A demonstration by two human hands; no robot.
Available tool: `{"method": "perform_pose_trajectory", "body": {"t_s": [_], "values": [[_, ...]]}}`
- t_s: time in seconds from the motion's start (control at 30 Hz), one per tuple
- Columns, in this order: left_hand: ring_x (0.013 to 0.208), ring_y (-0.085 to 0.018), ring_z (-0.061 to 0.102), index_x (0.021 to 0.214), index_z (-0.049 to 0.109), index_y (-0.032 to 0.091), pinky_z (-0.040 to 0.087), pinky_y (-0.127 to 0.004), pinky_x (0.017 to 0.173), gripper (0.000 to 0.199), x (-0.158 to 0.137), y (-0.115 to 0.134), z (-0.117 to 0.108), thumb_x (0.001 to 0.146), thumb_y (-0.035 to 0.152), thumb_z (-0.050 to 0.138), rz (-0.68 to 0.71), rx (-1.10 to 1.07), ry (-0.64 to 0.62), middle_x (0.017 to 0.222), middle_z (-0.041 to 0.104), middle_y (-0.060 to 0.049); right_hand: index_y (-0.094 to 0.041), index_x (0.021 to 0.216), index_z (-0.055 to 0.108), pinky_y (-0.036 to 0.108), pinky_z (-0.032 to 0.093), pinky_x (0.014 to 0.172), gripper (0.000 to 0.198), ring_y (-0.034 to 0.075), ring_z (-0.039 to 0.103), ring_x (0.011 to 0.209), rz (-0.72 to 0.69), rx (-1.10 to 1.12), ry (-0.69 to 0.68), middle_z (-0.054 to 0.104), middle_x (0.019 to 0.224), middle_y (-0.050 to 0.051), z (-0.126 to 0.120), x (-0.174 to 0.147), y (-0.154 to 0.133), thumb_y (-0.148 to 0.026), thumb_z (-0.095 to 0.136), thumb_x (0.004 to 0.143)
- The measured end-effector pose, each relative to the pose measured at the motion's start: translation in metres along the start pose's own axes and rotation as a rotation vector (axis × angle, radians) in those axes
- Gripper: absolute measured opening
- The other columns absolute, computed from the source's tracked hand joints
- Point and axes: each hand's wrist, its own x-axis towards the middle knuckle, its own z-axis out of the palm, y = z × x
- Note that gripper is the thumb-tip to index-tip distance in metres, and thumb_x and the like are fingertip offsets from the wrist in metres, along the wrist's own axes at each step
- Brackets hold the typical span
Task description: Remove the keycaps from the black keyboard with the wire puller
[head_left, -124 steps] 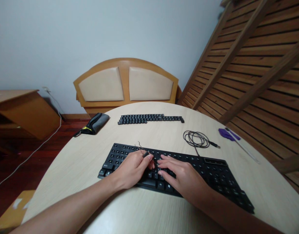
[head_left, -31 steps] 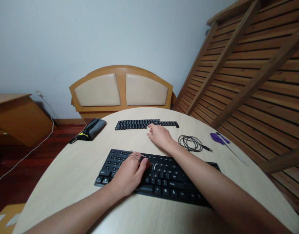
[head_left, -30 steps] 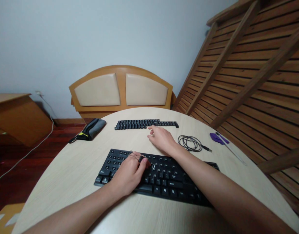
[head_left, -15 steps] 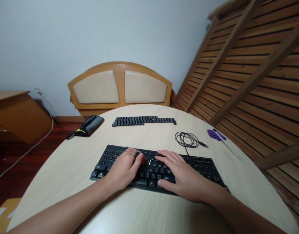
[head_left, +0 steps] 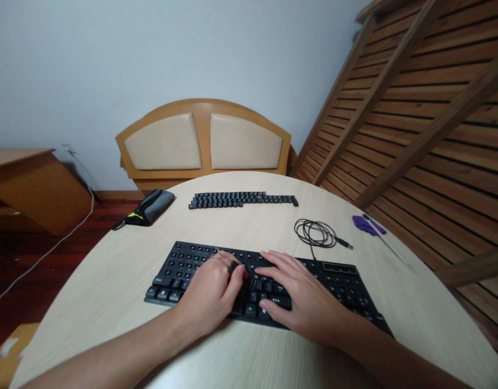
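Observation:
A black keyboard (head_left: 220,251) lies in front of me on the table, with many keycaps off its upper rows and left part. My left hand (head_left: 210,289) is closed over its middle, gripping what looks like a keycap puller (head_left: 232,266); a black end shows between thumb and forefinger, and thin wires show by the fingertips. To the right, my right hand (head_left: 303,292) rests with spread fingers on the keyboard, its thumb near the bottom row. Both palms hide part of the keys. Loose keycaps (head_left: 220,200) stand in rows beyond the keyboard.
A coiled USB cable (head_left: 317,235) lies behind the keyboard. On the right are a purple cloth (head_left: 366,224) and a thin white stick (head_left: 390,246). A dark pouch (head_left: 151,208) sits at the table's left edge. Wooden slats (head_left: 435,135) lean at right.
My left hand has shifted slightly, with its thumb still by the middle keys. The right hand stays on the keyboard, fingers spread. The view has moved a little.

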Motion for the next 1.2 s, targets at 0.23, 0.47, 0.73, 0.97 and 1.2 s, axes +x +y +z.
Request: {"method": "perform_pose_trajectory", "body": {"t_s": [0.23, 0.47, 0.73, 0.97, 1.2], "values": [[0.084, -0.023, 0.062, 0.082, 0.064, 0.017, 0.047, -0.039, 0.08, 0.035, 0.0002, -0.0036, 0.0036, 0.099, 0.024, 0.034, -0.059, -0.001, 0.011, 0.086, 0.068, -0.008, -0.024, 0.119, 0.068, 0.053, 0.036, 0.11, 0.038, 0.03, 0.047, 0.132, -0.03, -0.03, 0.02, 0.057, 0.138, 0.009, 0.0006, 0.0003, -0.0022, -0.035, 0.066, 0.083], [0.086, -0.023, 0.059, 0.074, 0.06, 0.018, 0.046, -0.039, 0.083, 0.038, -0.0018, -0.0002, 0.0037, 0.099, 0.023, 0.032, 0.021, 0.0, -0.041, 0.078, 0.066, -0.006, -0.021, 0.121, 0.068, 0.051, 0.041, 0.108, 0.039, 0.031, 0.047, 0.132, -0.007, -0.091, -0.002, 0.06, 0.135, 0.009, 0.0056, -0.0018, -0.0038, -0.037, 0.062, 0.086], [0.085, -0.022, 0.059, 0.076, 0.059, 0.018, 0.047, -0.038, 0.08, 0.038, -0.0019, -0.0008, 0.0043, 0.1, 0.024, 0.03, 0.042, -0.043, -0.06, 0.08, 0.065, -0.006, -0.022, 0.116, 0.071, 0.051, 0.043, 0.107, 0.033, 0.03, 0.049, 0.131, -0.022, -0.068, 0.033, 0.062, 0.132, 0.009, 0.0068, -0.002, -0.0037, -0.034, 0.062, 0.087], [0.082, -0.021, 0.059, 0.076, 0.058, 0.019, 0.047, -0.037, 0.08, 0.036, -0.001, -0.0025, 0.006, 0.1, 0.025, 0.031, 0.04, -0.024, -0.05, 0.08, 0.065, -0.006, -0.021, 0.116, 0.07, 0.051, 0.043, 0.107, 0.034, 0.031, 0.049, 0.131, -0.02, -0.067, 0.029, 0.062, 0.132, 0.009, 0.0052, -0.0011, -0.0047, -0.035, 0.063, 0.086], [0.087, -0.022, 0.058, 0.083, 0.06, 0.017, 0.047, -0.037, 0.082, 0.031, -0.0028, -0.0015, 0.0047, 0.1, 0.023, 0.035, 0.071, 0.015, -0.08, 0.085, 0.065, -0.006, -0.021, 0.113, 0.072, 0.048, 0.046, 0.106, 0.032, 0.03, 0.053, 0.128, -0.037, -0.088, 0.057, 0.064, 0.129, 0.009, 0.0054, -0.0024, -0.0044, -0.035, 0.063, 0.086]]}}
